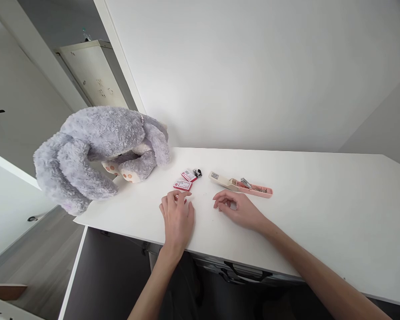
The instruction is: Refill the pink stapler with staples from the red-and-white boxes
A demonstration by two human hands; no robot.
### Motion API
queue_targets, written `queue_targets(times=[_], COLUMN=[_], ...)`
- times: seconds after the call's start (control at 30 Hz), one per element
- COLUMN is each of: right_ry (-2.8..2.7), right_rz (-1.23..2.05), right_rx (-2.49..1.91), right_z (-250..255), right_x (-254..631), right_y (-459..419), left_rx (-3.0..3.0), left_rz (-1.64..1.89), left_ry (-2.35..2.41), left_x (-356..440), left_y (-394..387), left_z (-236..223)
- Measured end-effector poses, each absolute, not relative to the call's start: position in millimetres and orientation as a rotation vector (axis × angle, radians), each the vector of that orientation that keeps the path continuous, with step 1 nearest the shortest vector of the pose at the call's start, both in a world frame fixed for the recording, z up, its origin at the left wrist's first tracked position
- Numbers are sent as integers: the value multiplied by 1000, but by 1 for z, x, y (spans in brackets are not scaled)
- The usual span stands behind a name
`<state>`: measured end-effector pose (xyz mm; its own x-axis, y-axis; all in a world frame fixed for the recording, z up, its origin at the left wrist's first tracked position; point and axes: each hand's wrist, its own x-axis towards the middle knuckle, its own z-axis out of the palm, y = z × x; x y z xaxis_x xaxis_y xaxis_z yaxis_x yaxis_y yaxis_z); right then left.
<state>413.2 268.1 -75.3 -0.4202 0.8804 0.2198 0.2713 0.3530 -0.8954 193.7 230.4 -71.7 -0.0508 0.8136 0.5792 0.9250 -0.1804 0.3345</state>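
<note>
My left hand (177, 216) lies flat on the white table (320, 209), fingers stretched, with a small red thing partly hidden under its fingertips. Just beyond the fingers lie two red-and-white staple boxes (182, 185) (189, 175) and a small black clip (198, 172). My right hand (237, 208) rests on the table with its fingers curled loosely; nothing shows in it. Beyond it lies a pink stapler (243, 185), swung open lengthwise, its cream top pointing left.
A large grey plush toy (96, 151) slumps on the table's left end, partly over the edge. A white wall stands behind. The table's front edge runs near my wrists, with a dark bag below it (243, 273).
</note>
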Motion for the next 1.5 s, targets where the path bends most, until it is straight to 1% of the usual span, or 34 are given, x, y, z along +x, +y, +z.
queue_targets(times=[0.13, 0.27, 0.37, 0.57, 0.67, 0.87, 0.97, 1.03, 1.23, 1.37, 1.43, 1.5], right_ry=[-1892, -1893, -1881, -1844, -1765, -1518, -1552, -1581, -1548, -1523, -1506, -1490], right_rz=[1055, 1067, 1074, 1050, 911, 423, 232, 161, 97, 169, 226, 281], right_rx=[-1012, -1007, -1001, -1007, -1067, -1386, -1435, -1408, -1427, -1473, -1488, -1500], right_z=[-76, -76, -77, -77, -76, -82, -88, -92, -99, -105, -106, -107], right_x=[413, 413, 414, 414, 416, 423, 426, 428, 434, 437, 438, 438], right_y=[268, 268, 269, 269, 268, 276, 283, 286, 294, 300, 301, 301], left_rx=[-2136, -2226, -2308, -2427, -2571, -2702, -2696, -2694, -2718, -2793, -2805, -2744], left_rz=[-1082, -947, -913, -1129, -1204, -1179, -1171, -1164, -1122, -1122, -1258, -1525], left_ry=[-1960, -2024, -2001, -1984, -2017, -2033, -2057, -2059, -2001, -1968, -2018, -2104], left_x=[195, 196, 195, 193, 193, 195, 195, 194, 194, 200, 207, 219], left_y=[230, 231, 232, 232, 229, 226, 226, 227, 228, 237, 246, 258], left_z=[-72, -74, -75, -72, -67, -59, -60, -61, -61, -63, -66, -70])
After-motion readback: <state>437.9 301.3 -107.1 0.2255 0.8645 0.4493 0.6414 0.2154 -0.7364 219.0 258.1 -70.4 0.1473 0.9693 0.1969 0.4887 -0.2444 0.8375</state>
